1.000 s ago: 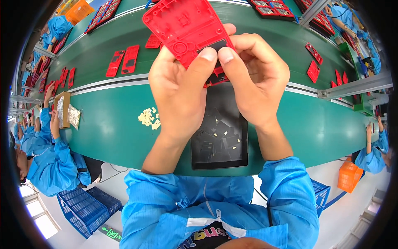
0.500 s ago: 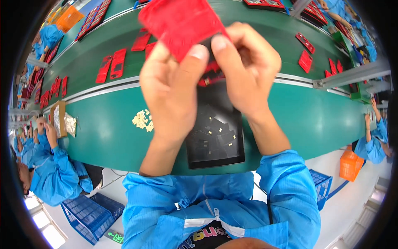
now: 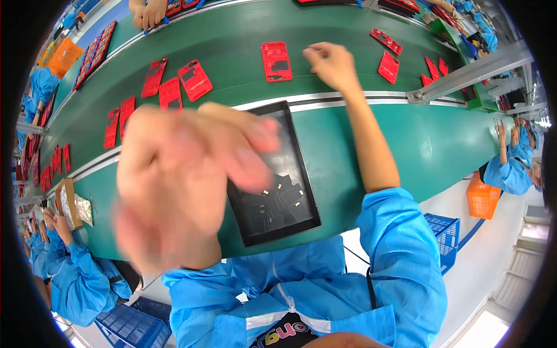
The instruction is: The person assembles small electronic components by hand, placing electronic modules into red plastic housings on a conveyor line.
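Note:
My right hand (image 3: 333, 66) reaches over the green belt, fingers half bent with a small gap between thumb and forefinger, and nothing shows in them. Just left of it, apart from the fingertips, a red phone-sized plastic frame (image 3: 277, 61) with a dark patch lies flat. My left hand (image 3: 180, 174) is raised close to the camera and blurred. Its fingers are spread, with no object visible in them. Beneath its fingertips stands a black shallow tray (image 3: 307, 200), partly covered, holding dark thin pieces (image 3: 278, 203) and a few small pale bits.
More red frames (image 3: 195, 80) lie on the belt, several to the left and others (image 3: 389, 66) to the right. A metal rail (image 3: 325, 101) divides belt from green worktable (image 3: 360, 145). Across the belt are a co-worker's hands (image 3: 149, 13). Co-workers sit at both sides.
Both hands have let go of the red frame they held up together. My right hand has moved out over the belt; my left has come back leftward, close to the camera.

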Demonstrator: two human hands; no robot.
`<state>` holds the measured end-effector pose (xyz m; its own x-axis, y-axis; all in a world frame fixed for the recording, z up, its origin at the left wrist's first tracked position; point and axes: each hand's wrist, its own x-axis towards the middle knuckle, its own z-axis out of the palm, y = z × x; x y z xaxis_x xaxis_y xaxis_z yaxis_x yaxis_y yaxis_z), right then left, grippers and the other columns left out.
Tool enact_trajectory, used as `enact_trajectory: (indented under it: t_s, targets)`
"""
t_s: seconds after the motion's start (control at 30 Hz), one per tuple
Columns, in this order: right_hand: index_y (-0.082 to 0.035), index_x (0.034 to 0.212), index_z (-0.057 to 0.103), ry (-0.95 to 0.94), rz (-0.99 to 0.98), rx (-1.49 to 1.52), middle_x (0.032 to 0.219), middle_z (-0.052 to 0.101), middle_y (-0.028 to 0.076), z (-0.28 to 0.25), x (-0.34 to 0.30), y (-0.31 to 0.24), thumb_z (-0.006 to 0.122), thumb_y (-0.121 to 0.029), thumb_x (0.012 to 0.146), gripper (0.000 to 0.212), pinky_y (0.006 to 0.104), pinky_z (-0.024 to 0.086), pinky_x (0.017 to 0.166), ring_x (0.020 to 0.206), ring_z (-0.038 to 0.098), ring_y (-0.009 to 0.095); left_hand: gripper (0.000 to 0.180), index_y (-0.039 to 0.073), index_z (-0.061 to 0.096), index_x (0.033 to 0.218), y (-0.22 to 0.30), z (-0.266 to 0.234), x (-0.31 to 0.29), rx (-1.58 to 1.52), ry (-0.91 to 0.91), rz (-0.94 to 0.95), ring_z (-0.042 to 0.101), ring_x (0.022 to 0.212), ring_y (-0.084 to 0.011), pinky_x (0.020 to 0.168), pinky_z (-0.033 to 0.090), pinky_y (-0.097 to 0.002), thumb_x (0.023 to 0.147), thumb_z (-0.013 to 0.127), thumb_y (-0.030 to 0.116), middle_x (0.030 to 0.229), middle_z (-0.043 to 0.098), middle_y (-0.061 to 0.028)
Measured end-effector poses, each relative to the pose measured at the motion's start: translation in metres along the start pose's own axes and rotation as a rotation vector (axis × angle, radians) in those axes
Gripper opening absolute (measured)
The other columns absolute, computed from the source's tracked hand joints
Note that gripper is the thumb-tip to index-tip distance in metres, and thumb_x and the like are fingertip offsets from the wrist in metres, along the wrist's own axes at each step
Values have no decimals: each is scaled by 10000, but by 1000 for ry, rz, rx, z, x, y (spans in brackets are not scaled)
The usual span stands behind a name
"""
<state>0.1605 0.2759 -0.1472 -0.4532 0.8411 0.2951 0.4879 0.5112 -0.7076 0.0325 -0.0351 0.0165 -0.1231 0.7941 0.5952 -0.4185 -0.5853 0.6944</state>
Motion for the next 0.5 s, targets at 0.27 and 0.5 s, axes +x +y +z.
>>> enact_trajectory:
  t_s: [0.27, 0.5]
  targets:
    - [-47, 1330, 621, 346, 149, -708, 1393, 541, 303, -86, 3, 105, 732, -531, 856, 687, 547, 461, 1042, 1236, 557, 486, 475, 70, 528, 1188, 43, 9, -36, 88, 98, 50, 565, 1146, -322, 1041, 407, -589, 975, 582, 492, 1037, 638, -135]
    - [-45, 1439, 491, 226, 282, -697, 1383, 524, 341, -86, -9, 130, 742, -513, 840, 800, 576, 466, 1034, 1205, 564, 537, 580, 35, 553, 1190, 102, -4, -88, 262, 107, 104, 602, 1112, -359, 1013, 450, -579, 976, 512, 572, 1063, 645, -204]
